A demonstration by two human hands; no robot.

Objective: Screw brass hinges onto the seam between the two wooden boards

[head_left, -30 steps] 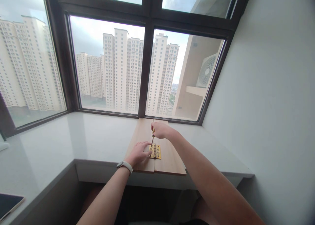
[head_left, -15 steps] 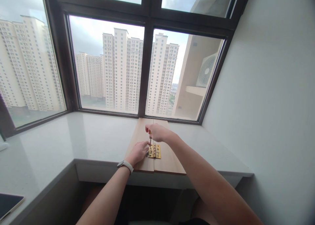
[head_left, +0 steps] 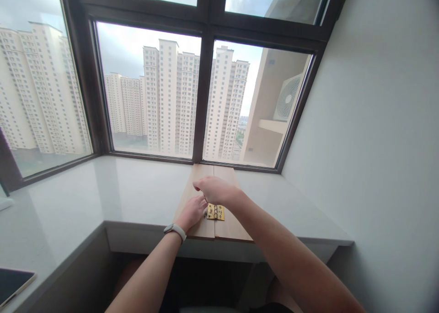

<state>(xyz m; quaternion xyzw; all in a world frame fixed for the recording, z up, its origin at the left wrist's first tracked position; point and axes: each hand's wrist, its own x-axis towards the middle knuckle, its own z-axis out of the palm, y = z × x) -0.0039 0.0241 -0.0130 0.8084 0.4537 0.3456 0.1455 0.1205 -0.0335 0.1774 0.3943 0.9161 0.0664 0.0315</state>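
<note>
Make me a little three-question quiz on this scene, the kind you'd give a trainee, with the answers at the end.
1. True or false: the gold hinge lies across the seam between the two wooden boards.
2. Multiple choice: what colour is the watch strap?
a) red
b) off-white
c) green
3. Fill in the blank: the boards lie on a windowsill coloured ____.

Key: 1. True. 2. b. 3. White.

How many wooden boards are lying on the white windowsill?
2: the left board, partly under the left hand, and the right board beside it; the gold-coloured hinge spans their seam.
</note>
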